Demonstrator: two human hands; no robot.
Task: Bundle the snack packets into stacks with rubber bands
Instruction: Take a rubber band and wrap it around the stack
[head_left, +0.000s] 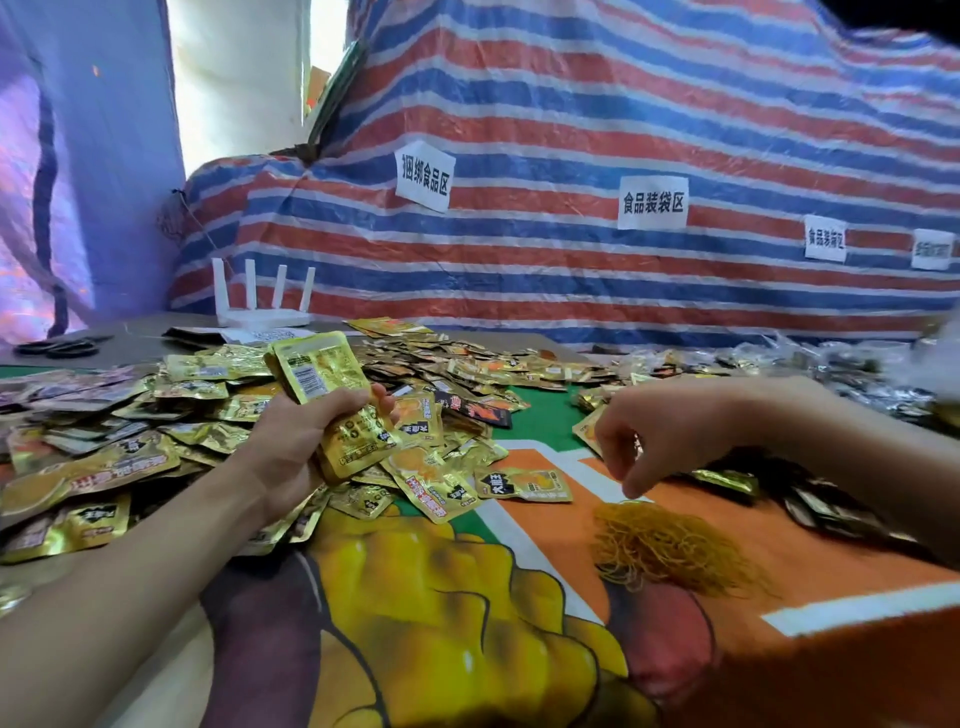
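Cloth (831, 587) is carrying a band pile (670, 545); right hand (644, 436) is hovering over it, grasp unclear; left of it, left hand (296, 447) is gripping packets (322, 369).

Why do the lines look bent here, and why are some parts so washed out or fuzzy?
Head view: the wide-angle lens bows the striped tarp toward the edges; the bright gap at upper left is blown out to white; the gold packets in the left hand catch glare off their foil; the silvery packets at far right are smeared soft.
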